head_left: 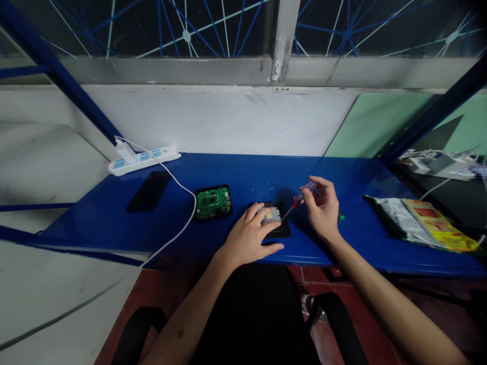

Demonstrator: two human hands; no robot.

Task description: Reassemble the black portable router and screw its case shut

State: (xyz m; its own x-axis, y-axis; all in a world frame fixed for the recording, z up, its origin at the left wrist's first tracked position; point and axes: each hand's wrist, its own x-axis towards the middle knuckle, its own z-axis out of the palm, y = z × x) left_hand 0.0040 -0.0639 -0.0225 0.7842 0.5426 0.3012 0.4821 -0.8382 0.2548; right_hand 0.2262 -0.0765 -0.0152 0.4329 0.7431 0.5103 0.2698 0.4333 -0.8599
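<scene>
My right hand (322, 207) is closed around the clear handle of a screwdriver (304, 192). The screwdriver's thin shaft slants down to the left, and its tip meets the edge of a grey metal plate (272, 215) set in a black plastic cover (282, 231). Spread over the cover's left side, my left hand (253, 233) lies with its fingers apart, pressing on the plate and cover and hiding part of them. Left of that hand sits a black casing with a green circuit board (213, 202) in it. Several tiny bits, perhaps screws, lie behind the cover.
A phone (149, 191) and a white power strip (144, 160) with a plug lie on the left of the blue table (243, 170). A white cable (178, 230) runs across the front edge. At right are a snack-like packet (426, 223) and a small green piece (341, 216).
</scene>
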